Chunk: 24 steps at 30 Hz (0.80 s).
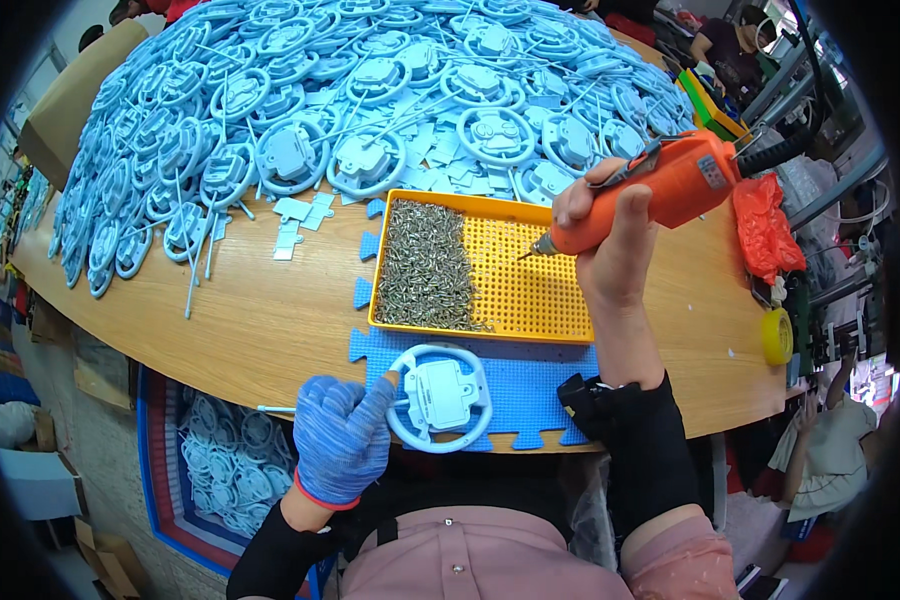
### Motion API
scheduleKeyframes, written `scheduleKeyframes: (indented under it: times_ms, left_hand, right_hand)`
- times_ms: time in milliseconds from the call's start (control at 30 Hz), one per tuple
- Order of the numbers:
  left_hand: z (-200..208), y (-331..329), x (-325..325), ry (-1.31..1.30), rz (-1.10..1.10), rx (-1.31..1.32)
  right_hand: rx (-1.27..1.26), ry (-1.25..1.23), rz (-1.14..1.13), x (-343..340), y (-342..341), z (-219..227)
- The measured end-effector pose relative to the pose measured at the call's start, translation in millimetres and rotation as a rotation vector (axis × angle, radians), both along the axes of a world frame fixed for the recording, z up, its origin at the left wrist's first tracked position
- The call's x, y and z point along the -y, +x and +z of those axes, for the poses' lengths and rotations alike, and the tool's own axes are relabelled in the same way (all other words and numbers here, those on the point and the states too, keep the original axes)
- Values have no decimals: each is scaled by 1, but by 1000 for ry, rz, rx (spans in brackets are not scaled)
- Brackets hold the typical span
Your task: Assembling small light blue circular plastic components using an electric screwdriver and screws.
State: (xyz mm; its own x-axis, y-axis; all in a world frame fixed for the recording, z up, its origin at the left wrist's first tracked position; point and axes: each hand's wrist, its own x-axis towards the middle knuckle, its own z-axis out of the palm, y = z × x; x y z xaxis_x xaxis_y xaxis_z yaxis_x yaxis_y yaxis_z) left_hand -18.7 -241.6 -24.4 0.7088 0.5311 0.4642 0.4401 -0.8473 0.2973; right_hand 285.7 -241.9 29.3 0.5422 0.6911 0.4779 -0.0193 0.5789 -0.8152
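Observation:
My left hand (pixel 342 435), in a blue knit glove, is closed on the rim of a light-blue toy steering wheel (pixel 440 396). The wheel lies at the table's near edge over a blue foam mat (pixel 545 390), its boxy back facing up. A thin rod sticks out left of the glove. Bare and raised, my right hand (pixel 615 235) grips an orange electric screwdriver (pixel 660 190). Its bit points left and down above a yellow tray (pixel 535 332). Small metal screws (pixel 425 265) fill the tray's left part; the perforated right part shows bare.
A large heap of steering wheels (pixel 370 75) covers the table's far side. Loose flat light-blue pieces (pixel 288 240) lie left of the tray. An orange-red plastic bag (pixel 765 228) and yellow tape roll (pixel 776 336) are at right. A bin (pixel 160 470) of blue parts stands below left. Other people work around.

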Motion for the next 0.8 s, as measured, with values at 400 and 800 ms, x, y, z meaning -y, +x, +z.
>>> scheduleKeyframes:
  times_ms: [400, 800]
  left_hand:
    - [8, 35, 0, -171, -186, 131]
    - [16, 40, 13, -197, -105, 95]
  right_hand:
    - [-7, -22, 21, -8, 4, -1]
    - [44, -25, 5, -8, -3, 1]
